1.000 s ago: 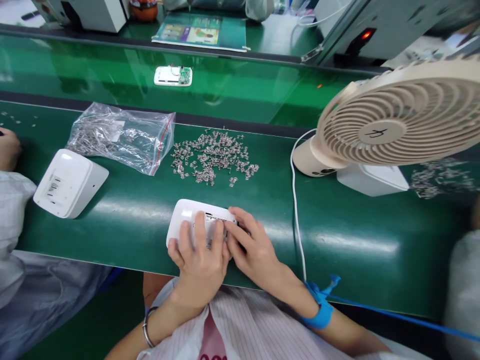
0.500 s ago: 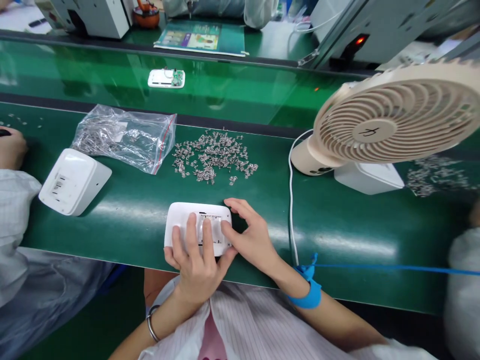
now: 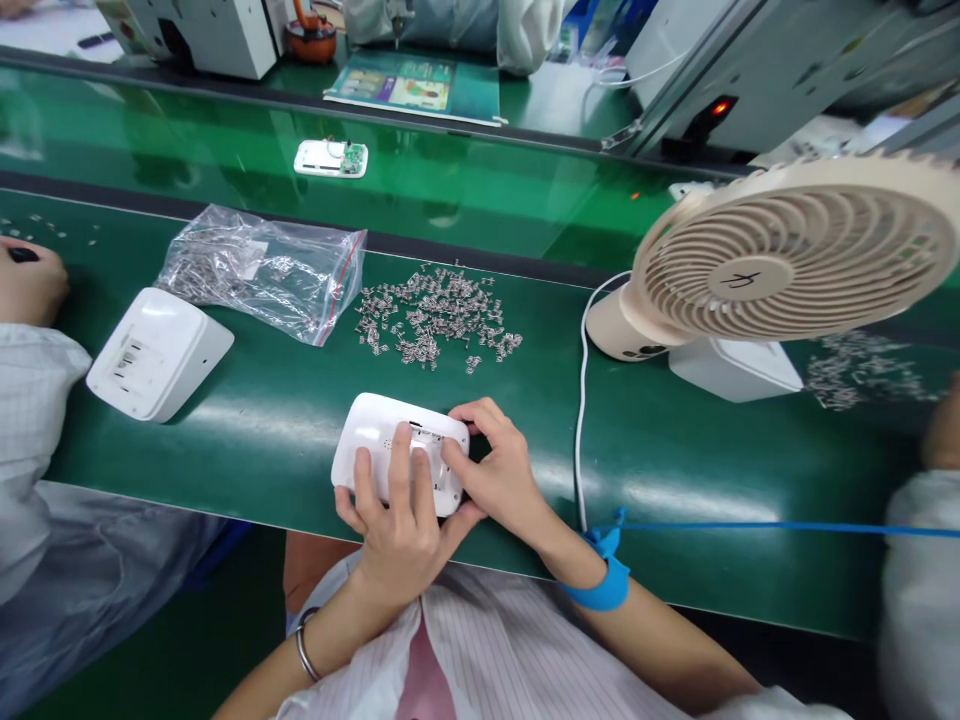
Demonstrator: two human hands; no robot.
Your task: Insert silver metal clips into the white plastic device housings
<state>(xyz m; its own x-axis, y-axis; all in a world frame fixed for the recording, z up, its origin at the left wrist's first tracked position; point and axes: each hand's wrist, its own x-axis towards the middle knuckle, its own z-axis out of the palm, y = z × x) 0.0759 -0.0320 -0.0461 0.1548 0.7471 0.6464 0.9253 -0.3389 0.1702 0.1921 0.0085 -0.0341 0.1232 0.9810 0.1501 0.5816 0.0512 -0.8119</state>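
Note:
A white plastic device housing [image 3: 366,430], with a slotted battery compartment at its right end, is between my hands near the bench's front edge. My left hand [image 3: 405,515] grips it from the near side, several fingers lying across its face and the thumb at the near right corner. With my right hand [image 3: 499,465] I hold the right end, thumb over the compartment and index finger at the far corner. Whatever is beneath my fingertips is hidden. Beyond the housing lies a pile of small metal battery contacts [image 3: 442,315].
Left of the pile is a clear zip bag [image 3: 262,270] of metal parts. Another white housing [image 3: 154,355] stands near a co-worker's hand [image 3: 31,283]. A beige fan [image 3: 750,275], its white cable [image 3: 581,410] and a blue wrist-strap cord [image 3: 750,526] are on the right.
The housing has turned slightly clockwise, its left end now a little farther from me. Both hands keep hold of it. The whole view has shifted slightly.

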